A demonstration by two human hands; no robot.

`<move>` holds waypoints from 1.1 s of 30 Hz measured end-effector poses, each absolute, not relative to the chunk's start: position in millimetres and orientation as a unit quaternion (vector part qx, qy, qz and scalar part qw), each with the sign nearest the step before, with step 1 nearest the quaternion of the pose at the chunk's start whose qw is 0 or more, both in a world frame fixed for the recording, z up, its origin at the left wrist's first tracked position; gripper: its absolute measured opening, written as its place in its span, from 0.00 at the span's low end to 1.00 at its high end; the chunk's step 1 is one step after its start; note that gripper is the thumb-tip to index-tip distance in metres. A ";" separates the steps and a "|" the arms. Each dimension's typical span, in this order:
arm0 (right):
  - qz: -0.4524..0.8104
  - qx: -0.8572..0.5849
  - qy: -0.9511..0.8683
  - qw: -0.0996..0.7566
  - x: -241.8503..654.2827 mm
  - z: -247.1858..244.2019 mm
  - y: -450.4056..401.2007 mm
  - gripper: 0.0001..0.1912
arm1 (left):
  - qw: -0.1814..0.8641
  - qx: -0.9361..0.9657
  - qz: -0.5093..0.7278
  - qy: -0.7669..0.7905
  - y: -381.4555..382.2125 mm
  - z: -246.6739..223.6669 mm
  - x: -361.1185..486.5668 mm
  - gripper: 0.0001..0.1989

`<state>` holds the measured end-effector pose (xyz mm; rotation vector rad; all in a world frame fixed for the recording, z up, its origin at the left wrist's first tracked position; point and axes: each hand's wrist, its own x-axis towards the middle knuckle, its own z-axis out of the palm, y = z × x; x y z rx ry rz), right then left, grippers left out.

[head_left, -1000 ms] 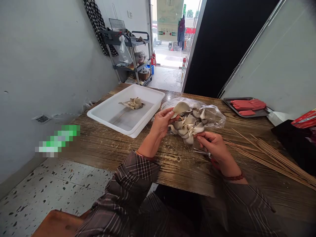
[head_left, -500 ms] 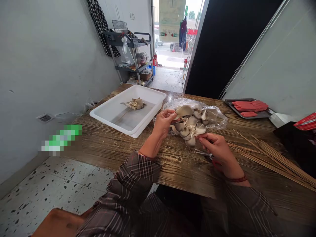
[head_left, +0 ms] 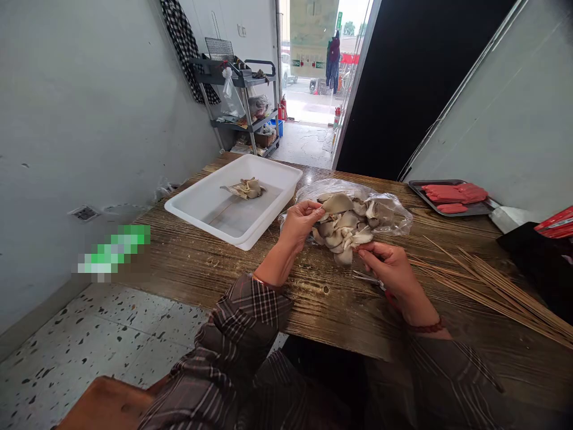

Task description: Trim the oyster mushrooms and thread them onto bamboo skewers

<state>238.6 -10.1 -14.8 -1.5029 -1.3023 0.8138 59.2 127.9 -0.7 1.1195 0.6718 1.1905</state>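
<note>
My left hand (head_left: 299, 228) pinches a broad grey-brown oyster mushroom cap (head_left: 338, 203) between thumb and fingers. Lower and to the right, my right hand (head_left: 394, 272) has its thumb and forefinger closed on the pale edge of another oyster mushroom (head_left: 360, 236). Between both hands lies a pile of oyster mushrooms (head_left: 342, 226), resting on a clear plastic bag (head_left: 396, 218). Scissors (head_left: 367, 278) with red handles lie on the table under my right hand, which partly hides them.
A white plastic tub (head_left: 244, 240) at the left holds a skewered mushroom bunch (head_left: 248, 189). Long thin wooden skewers (head_left: 496, 286) lie at the right. Behind them stands a dark tray (head_left: 423, 194) with red packets (head_left: 454, 193), beside a black box (head_left: 523, 257).
My left hand has edged slightly right with the mushroom cap. My right hand keeps nearly the same place and pinch. The view has shifted a little.
</note>
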 end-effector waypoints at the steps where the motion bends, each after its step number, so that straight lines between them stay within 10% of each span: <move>1: 0.328 -0.613 -0.537 0.478 238.1 -15.7 -10.2 0.16 | 0.635 0.491 0.519 0.295 127.4 -0.3 59.3 0.17; 33: 0.376 -0.567 -0.490 0.545 231.3 -33.9 0.2 0.18 | 0.767 0.394 0.418 0.287 123.1 -0.9 62.0 0.27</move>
